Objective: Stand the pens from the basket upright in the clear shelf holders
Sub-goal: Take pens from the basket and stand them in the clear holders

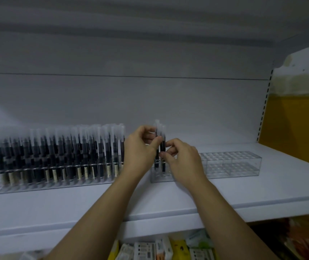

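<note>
Shop, white shelf (93, 205), stocked pen holder (37, 181)

A single view is recorded from a head-worn wide-angle camera. The shelf (168, 196) is faced forward and slightly downward at close range, the holders (230, 164) being framed mid-picture. The back panel (131, 100) is seen ahead; lines near the edges are bowed.

My left hand (140, 145) and right hand (183, 156) pinch two upright pens (162, 145) standing in the left end of the clear holder (232, 164).
</note>
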The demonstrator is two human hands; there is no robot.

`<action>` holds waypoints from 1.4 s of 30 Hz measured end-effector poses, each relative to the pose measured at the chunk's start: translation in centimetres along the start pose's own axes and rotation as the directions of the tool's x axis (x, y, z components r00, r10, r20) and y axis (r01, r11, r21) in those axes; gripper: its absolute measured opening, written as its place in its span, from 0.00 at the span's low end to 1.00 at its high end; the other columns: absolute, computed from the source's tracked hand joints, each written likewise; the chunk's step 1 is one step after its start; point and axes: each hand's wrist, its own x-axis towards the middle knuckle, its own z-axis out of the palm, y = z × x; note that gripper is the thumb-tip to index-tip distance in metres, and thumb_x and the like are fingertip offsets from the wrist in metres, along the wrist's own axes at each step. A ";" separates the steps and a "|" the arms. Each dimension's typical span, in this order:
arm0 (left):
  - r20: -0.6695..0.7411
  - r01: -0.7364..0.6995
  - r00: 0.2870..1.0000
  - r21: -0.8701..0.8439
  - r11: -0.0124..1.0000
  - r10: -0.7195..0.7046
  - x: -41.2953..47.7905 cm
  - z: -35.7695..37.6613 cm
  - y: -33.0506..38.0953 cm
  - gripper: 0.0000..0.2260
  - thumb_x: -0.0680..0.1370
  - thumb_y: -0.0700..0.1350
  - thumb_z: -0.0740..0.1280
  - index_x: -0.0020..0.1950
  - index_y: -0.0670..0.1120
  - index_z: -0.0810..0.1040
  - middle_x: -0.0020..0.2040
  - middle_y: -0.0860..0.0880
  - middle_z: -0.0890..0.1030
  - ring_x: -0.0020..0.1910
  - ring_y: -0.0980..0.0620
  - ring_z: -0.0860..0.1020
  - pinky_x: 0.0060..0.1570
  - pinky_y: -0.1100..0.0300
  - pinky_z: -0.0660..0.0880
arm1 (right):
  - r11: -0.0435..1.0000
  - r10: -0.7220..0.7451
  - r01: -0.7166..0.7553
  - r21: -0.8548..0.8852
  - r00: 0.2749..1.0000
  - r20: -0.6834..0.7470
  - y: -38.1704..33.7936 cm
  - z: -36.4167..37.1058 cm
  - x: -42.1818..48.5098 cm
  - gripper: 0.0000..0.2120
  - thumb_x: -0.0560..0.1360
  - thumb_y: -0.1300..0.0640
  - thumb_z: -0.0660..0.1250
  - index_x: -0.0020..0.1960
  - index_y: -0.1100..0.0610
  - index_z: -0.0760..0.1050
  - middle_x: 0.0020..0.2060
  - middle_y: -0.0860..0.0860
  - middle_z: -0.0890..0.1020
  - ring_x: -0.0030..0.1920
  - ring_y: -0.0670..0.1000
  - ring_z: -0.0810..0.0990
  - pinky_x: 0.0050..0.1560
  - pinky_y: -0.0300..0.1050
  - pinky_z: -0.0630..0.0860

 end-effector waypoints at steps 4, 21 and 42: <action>0.012 0.070 0.998 -0.045 0.997 -0.070 0.2 0.2 0.1 0.07 0.75 0.42 0.72 0.51 0.47 0.78 0.41 0.51 0.80 0.40 0.57 0.78 0.34 0.73 0.74 | 1.000 -0.004 0.004 -0.017 1.000 -0.007 0.0 0.1 0.0 0.06 0.75 0.49 0.69 0.51 0.46 0.75 0.37 0.41 0.78 0.48 0.51 0.77 0.49 0.49 0.75; -0.011 0.111 0.994 -0.071 0.991 -0.112 0.1 0.0 -0.5 0.07 0.75 0.42 0.72 0.51 0.47 0.78 0.43 0.50 0.81 0.42 0.53 0.79 0.46 0.59 0.78 | 0.999 -0.019 0.019 -0.030 1.000 -0.025 0.0 0.2 -0.1 0.07 0.76 0.50 0.68 0.52 0.49 0.75 0.35 0.38 0.74 0.49 0.52 0.77 0.51 0.52 0.75; 0.091 -0.004 0.996 0.209 0.978 -0.015 -0.7 -0.5 -1.0 0.10 0.75 0.43 0.72 0.51 0.52 0.74 0.42 0.54 0.80 0.40 0.62 0.77 0.33 0.77 0.69 | 1.000 0.000 -0.001 -0.026 1.000 -0.029 0.4 0.5 -0.1 0.05 0.76 0.49 0.68 0.50 0.46 0.73 0.35 0.40 0.77 0.48 0.52 0.77 0.48 0.53 0.77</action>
